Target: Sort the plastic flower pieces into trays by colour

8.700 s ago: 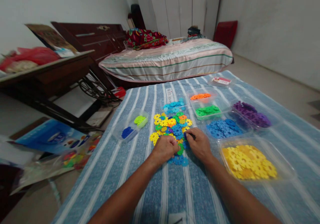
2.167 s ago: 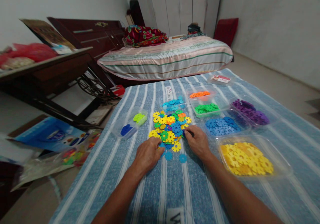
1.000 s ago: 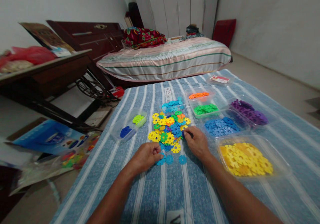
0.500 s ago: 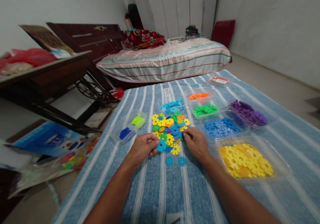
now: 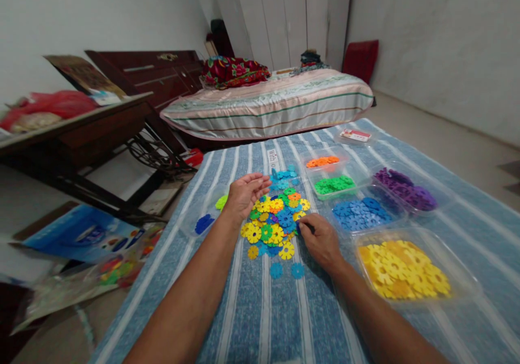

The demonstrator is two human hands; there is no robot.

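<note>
My left hand [image 5: 246, 193] reaches over the far left side of a mixed pile of flower-shaped plastic discs [image 5: 266, 231], fingers stretched toward the container of light blue discs [image 5: 287, 175]. A teal disc [image 5: 274, 173], seen nearly edge-on, is just beyond its fingertips, apparently out of the grasp. At the pile's right edge, my right hand [image 5: 320, 239] is closed, thumb and finger pinching a dark blue disc [image 5: 298, 227] that is mostly hidden. Two blue discs [image 5: 286, 270] lie apart on the striped cloth, nearer to me.
Clear containers on the right hold yellow [image 5: 402, 269], blue [image 5: 361, 214], purple [image 5: 404, 188], green [image 5: 335, 185] and orange discs [image 5: 323, 162]. A left container holds dark blue [image 5: 203, 223] and lime discs [image 5: 221, 202]. A lid with a label [image 5: 356, 135] lies at the far edge.
My left hand has moved from the pile's near left side, up and away toward the light blue container, taking a teal disc from there. My right hand has stayed at the pile's right edge.
</note>
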